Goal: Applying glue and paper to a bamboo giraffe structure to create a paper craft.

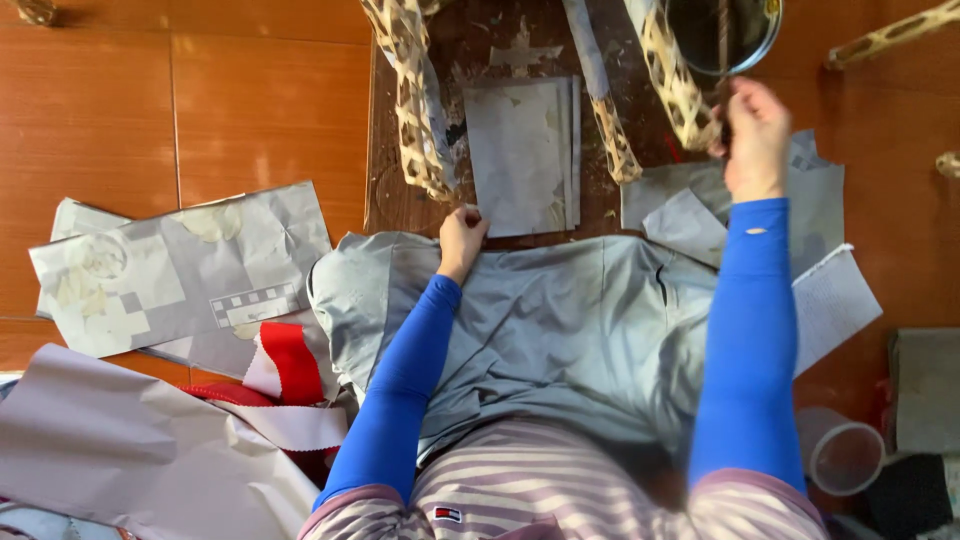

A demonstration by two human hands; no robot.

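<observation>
**Head view — hands and brush over the work board**

Right hand [755,135] closed on a thin brush handle [722,45], long axis pointing away into the metal bowl [770,35]. Left hand [461,238] curled — nearer the grey paper stack [522,155], just beyond it.

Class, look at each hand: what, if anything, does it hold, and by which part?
The right hand pinches a thin dark stick at its lower end. The left hand grips the grey sheet's top edge.
</observation>
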